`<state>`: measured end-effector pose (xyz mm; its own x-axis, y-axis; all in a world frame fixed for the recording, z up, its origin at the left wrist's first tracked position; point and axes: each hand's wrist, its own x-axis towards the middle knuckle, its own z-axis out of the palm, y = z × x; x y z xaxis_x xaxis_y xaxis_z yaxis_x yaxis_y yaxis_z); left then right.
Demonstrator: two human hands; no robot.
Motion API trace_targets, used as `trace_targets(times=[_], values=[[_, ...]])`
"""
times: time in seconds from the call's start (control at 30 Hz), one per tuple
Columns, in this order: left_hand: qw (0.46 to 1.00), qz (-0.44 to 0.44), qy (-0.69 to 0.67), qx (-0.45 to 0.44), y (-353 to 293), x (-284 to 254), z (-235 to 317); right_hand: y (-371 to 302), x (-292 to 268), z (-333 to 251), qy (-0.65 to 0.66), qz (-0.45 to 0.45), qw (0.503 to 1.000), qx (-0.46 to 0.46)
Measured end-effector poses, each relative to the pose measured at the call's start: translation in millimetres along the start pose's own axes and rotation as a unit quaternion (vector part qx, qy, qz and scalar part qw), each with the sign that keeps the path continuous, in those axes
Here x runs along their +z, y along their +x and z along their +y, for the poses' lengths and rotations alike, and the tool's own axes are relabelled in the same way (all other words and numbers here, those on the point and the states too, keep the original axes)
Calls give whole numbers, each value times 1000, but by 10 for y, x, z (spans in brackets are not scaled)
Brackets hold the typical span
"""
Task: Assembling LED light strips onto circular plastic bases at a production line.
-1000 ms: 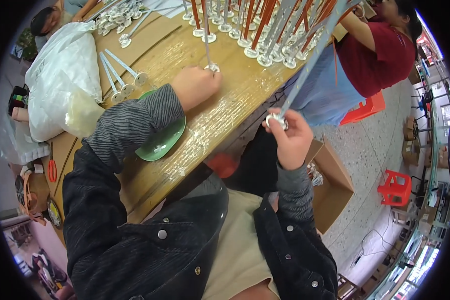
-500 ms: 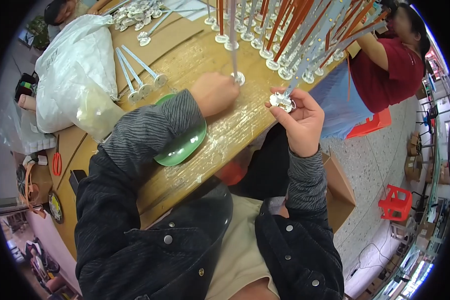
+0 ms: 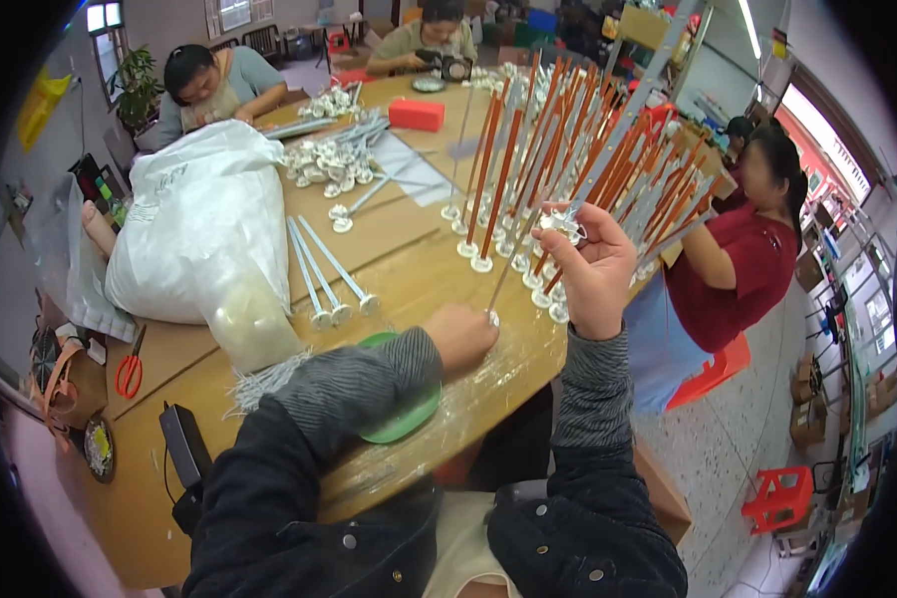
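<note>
Our gaze has lifted, bringing the far end of the counter [image 3: 135, 503] into sight, with a red box [image 3: 417, 115] and a co-worker [image 3: 399, 55] at a dark device [image 3: 455, 69]. The fingers [image 3: 608, 224] of our right hand [image 3: 598, 284], pinching a white-based strip [image 3: 623, 122], now show against the standing rods [image 3: 495, 184] instead of the counter's edge. By our left hand [image 3: 463, 337], the lone rod [image 3: 508, 277], earlier upright, slants right. A black adapter [image 3: 185, 444] appears whole; less of the floor carton [image 3: 660, 488] shows.

Upright strips [image 3: 576, 159] block the right; the tabletop [image 3: 409, 281] gives passage leftward.
</note>
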<state>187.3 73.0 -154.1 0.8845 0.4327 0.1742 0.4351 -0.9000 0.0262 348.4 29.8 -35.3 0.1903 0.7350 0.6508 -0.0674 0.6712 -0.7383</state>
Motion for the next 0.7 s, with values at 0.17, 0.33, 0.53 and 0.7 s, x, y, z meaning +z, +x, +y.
trace_targets(times=[0.17, 0.33, 0.53, 0.7], values=[[998, 9, -33, -45, 59, -35, -132, 296, 14, 24, -16, -6, 1000, -10], [996, 29, -56, -63, 29, 128, -339, 586, 108, -12, 17, -10, 999, -28], [991, 7, -91, -94, 38, 202, -330, 874, 238, -201, 152, 5, 985, -83], [993, 52, -36, -102, 25, 134, -235, 677, 186, -90, 248, 61, 959, -123]])
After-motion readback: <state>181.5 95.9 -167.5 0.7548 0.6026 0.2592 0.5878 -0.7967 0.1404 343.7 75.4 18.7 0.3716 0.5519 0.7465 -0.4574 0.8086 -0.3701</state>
